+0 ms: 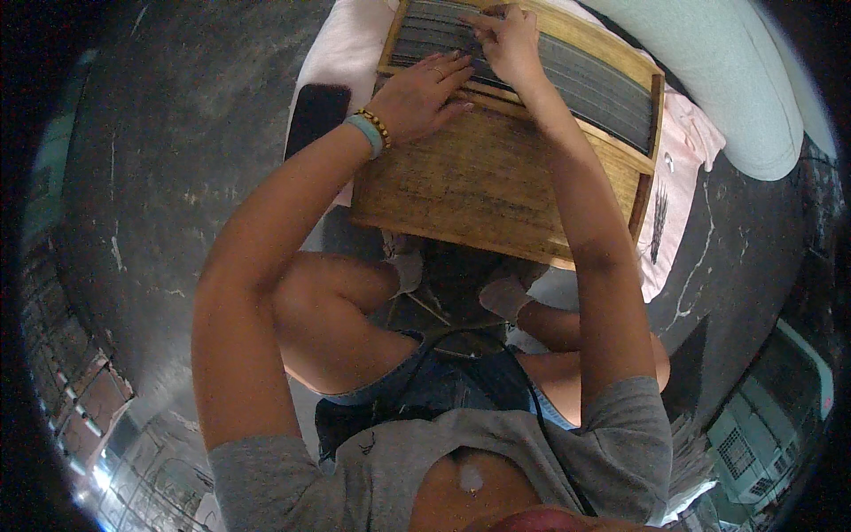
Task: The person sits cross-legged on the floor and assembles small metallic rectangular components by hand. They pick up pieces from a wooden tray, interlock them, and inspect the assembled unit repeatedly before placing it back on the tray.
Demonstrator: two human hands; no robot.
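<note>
A wooden frame [596,36] rests before me, with a dark grey panel [585,83] crossed by thin lengthwise lines. Its sloping wooden board [452,179] faces my lap. My left hand [425,96], with a ring and bracelets, lies palm down over the frame's left part, thumb apart from the fingers. Its fingertips reach the panel's near edge. Just beyond it, my right hand [508,43] is bent over the panel, thumb and fingers drawn together. Whether anything fine is between those fingertips is too blurred to tell.
Pink cloth [685,126] lies under the frame. On it are a dark phone [320,113] at left, and a bunch of dark fibres [659,223] and a small white object [669,161] at right. A pale rounded cushion [725,73] adjoins the far right. Dark floor [173,166] surrounds this.
</note>
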